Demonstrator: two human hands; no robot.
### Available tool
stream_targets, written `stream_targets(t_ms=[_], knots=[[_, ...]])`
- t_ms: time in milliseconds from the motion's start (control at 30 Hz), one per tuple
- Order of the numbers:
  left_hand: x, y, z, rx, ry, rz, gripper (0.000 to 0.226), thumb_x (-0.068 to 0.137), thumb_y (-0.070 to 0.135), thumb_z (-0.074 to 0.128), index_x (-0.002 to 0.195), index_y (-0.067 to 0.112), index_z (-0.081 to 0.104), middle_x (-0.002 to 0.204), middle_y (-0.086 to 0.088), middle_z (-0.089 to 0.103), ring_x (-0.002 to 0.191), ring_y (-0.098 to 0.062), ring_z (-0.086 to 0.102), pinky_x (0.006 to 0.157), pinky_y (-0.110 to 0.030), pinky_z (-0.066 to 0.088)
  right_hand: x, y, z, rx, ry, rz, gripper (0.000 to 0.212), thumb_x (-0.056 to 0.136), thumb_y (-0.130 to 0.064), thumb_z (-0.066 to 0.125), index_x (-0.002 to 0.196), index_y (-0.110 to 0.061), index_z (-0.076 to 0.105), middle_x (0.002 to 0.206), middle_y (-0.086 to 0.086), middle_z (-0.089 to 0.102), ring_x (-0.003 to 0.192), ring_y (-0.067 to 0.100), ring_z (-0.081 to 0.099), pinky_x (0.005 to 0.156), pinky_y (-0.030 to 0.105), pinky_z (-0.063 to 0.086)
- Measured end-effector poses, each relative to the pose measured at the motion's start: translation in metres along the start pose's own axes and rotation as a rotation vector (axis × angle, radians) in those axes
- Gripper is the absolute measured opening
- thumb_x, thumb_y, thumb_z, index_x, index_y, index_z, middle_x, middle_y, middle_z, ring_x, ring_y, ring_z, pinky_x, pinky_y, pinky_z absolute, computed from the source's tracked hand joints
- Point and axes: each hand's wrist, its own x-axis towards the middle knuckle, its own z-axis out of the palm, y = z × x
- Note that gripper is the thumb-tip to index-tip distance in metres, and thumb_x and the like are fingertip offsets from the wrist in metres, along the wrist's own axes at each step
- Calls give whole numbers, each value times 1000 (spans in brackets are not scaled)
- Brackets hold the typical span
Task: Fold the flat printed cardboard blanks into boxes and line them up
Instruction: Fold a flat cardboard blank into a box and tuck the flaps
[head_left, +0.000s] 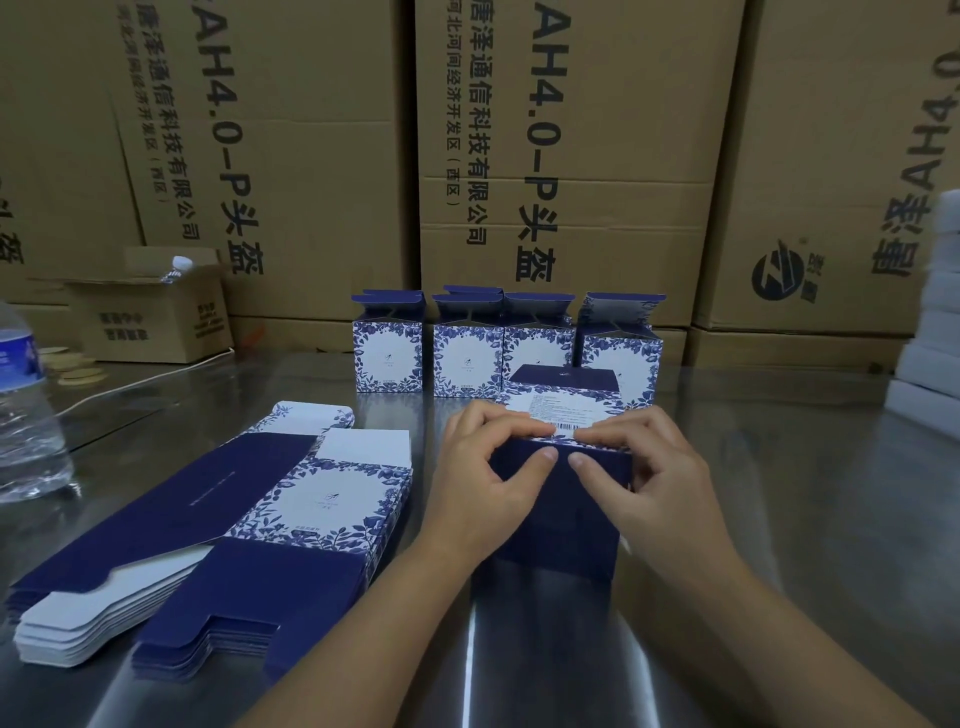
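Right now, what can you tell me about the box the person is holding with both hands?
The half-folded box is printed cardboard: dark navy on the near face, with a white top panel carrying small text and a barcode. It stands on the shiny metal table, just before the row of finished boxes. The left hand and right hand grip its upper edge, thumbs on the navy face, fingers curled over the top.

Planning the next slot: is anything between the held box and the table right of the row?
Nothing visible: the box is just before the row, and the table beside its right end is bare.
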Motion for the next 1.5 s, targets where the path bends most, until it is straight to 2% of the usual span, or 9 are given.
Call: stream_targets(t_ms=[100,267,367,467,533,667,1000,1233,1500], knots=[[1,3,-1,-18,-2,-5,12,74,28,66,84,35,69,86,13,55,98,-9,52,87,-14,36,1,-2,-1,-2,16,11,15,72,-24,76,83,-31,71,85,-13,57,81,9,59,64,13,40],[4,4,-2,-69,-22,-29,21,76,14,74,81,34,69,84,12,56,97,-15,55,87,-20,40,3,0,-3,-53,-45,-5,25,73,-30,80,87,-47,69,94,-16,55,103,3,43,89,8,29],[3,4,-3,-54,-28,15,15,74,20,69,81,33,68,88,17,63,102,-7,55,92,-19,39,5,-2,-4,49,-135,83,16,71,-48,69,86,-54,69,118,-24,53,120,-7,34,98,6,25],[3,1,-4,-49,-58,29,14,77,18,71,88,26,72,94,23,66,111,4,52,97,-15,37,5,-2,-5,156,-208,138,26,66,-52,64,91,-57,67,119,-33,54,125,-7,37,102,13,27],[3,-2,-5,-40,-59,24,17,79,13,74,92,24,74,94,25,66,111,6,51,96,-11,36,6,-2,-4,174,-215,141,25,65,-50,65,89,-59,66,112,-32,59,123,-6,40,103,18,28],[4,-2,-5,-30,-25,47,18,77,10,75,92,19,75,91,23,66,103,10,53,90,-6,36,7,-2,-2,183,-179,121,20,68,-41,67,82,-56,69,101,-31,65,117,-6,44,99,9,31],[3,0,-1,28,39,136,16,76,23,69,90,18,76,89,17,69,95,3,59,89,-17,44,8,-3,-1,151,-147,87,30,75,-19,75,84,-47,68,97,-27,67,108,-2,50,94,8,33],[3,-1,-2,27,13,127,18,76,23,67,91,19,76,90,15,70,96,3,57,89,-18,44,6,0,0,128,-124,60,26,74,-24,75,84,-47,68,97,-25,67,107,1,53,92,10,35],[3,2,-3,29,-6,117,21,77,24,67,96,22,75,93,19,68,97,2,56,91,-26,45,7,0,-1,143,-139,43,20,70,-45,66,86,-57,67,97,-27,67,107,-1,51,91,10,35]])
